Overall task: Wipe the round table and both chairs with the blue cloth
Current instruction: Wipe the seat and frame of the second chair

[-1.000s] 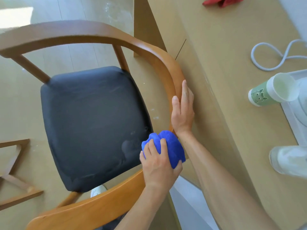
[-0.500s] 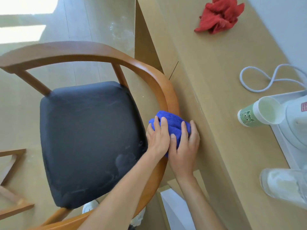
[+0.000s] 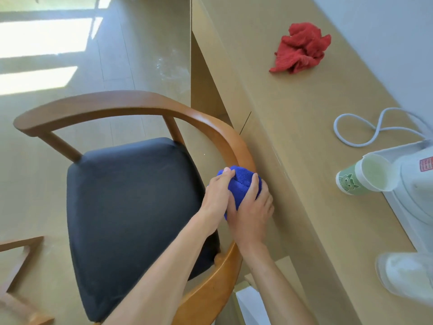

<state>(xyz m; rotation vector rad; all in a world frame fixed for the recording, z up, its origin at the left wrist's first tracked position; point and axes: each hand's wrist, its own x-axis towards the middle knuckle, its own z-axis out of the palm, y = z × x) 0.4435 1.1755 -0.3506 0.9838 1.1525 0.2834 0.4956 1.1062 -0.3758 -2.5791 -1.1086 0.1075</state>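
Observation:
A wooden chair (image 3: 131,106) with a curved back rail and a black seat (image 3: 131,202) stands against a long desk. The bunched blue cloth (image 3: 241,184) sits on the rail where it curves beside the desk. My left hand (image 3: 218,195) grips the cloth from the seat side, fingers curled over its top. My right hand (image 3: 253,207) holds the cloth from the desk side, fingers wrapped over it. Most of the cloth is hidden under both hands. No round table is in view.
The beige desk (image 3: 293,141) runs along the right, carrying a red cloth (image 3: 302,49), a white cable (image 3: 365,130), a green paper cup (image 3: 365,177) lying on its side, a white appliance (image 3: 419,191) and a clear container (image 3: 407,275). Another wooden frame (image 3: 18,259) stands at the lower left.
The blue cloth moved up along the chair rail from the lower curve to the part beside the desk. My right hand left the bare rail and now holds the cloth together with my left.

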